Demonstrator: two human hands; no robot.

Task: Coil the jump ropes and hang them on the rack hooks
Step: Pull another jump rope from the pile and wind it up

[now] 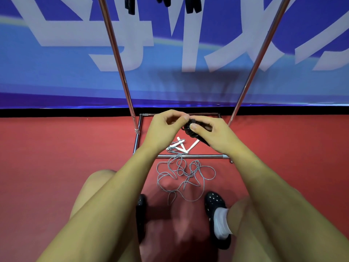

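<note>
My knees are bent up near me and my black shoes [215, 203] with little white dots stand on the red floor [56, 157]. My right foot has a white sock [222, 222]. Between my shoes lies a grey jump rope [186, 176], all loose and loopy on the floor, not coiled. Its cord runs up over the front bar of the metal rack [188, 156], and its white handles [184, 146] lie inside the bottom frame of the rack. Above those handles I hold my two hands close together. My right hand [213, 135] has its fingers and thumb curled round a black jump rope [189, 130] that is wound into a small bundle, so my right grip is clamped on it. A dark end of it pokes out below my hand. My left hand [166, 127] has curled fingers too, and its fingertips meet the top of the black bundle, pinching it there. Two shiny poles of the rack go up on each side of my hands. Behind the rack is a blue wall banner [56, 76] with big pale letters. At the very top, some black things [190, 5] hang down from the rack, but I cannot see them whole.
</note>
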